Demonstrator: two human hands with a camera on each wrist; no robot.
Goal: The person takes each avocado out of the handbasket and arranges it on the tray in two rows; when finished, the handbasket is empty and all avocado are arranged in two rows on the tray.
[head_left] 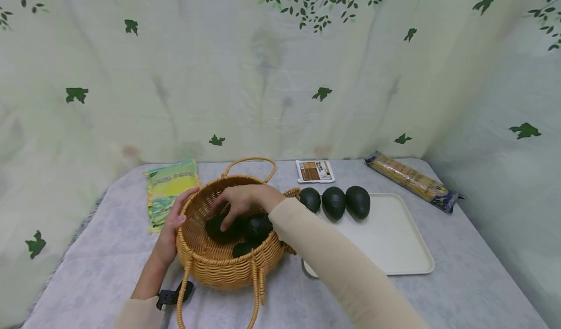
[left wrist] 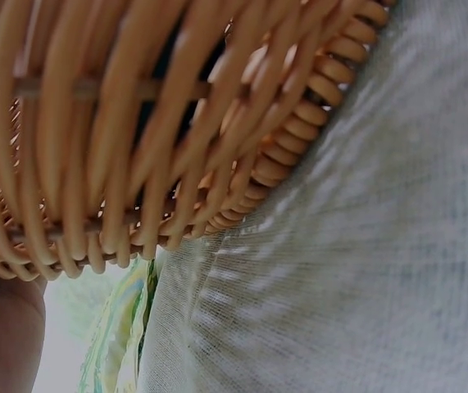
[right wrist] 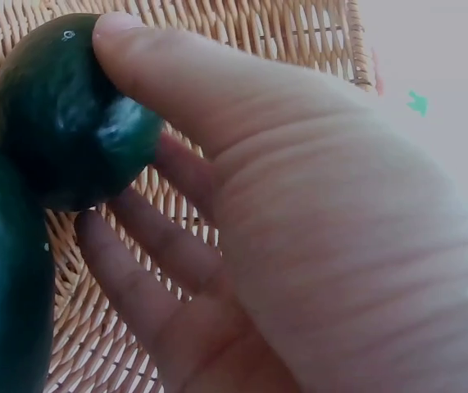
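A round wicker basket (head_left: 228,275) stands before me with dark green avocados inside. My right hand (head_left: 240,202) reaches down into it and holds one avocado (head_left: 217,228), the thumb on its near side and fingers around its far side in the right wrist view. Beside that lies another avocado (head_left: 258,227), with part of a further one (head_left: 243,249) lower down. My left hand (head_left: 168,231) rests against the outside of the basket's left wall, its fingers along the rim. The left wrist view shows the woven wall (left wrist: 119,147) close up, with only a bit of that hand.
Right of the basket, a white tray (head_left: 390,236) carries three avocados (head_left: 334,204) along its back edge. A yellow-green packet (head_left: 173,183) lies at left, a small brown-and-white packet (head_left: 314,171) at the back, a long noodle-like package (head_left: 409,179) at right. Basket handles hang toward me.
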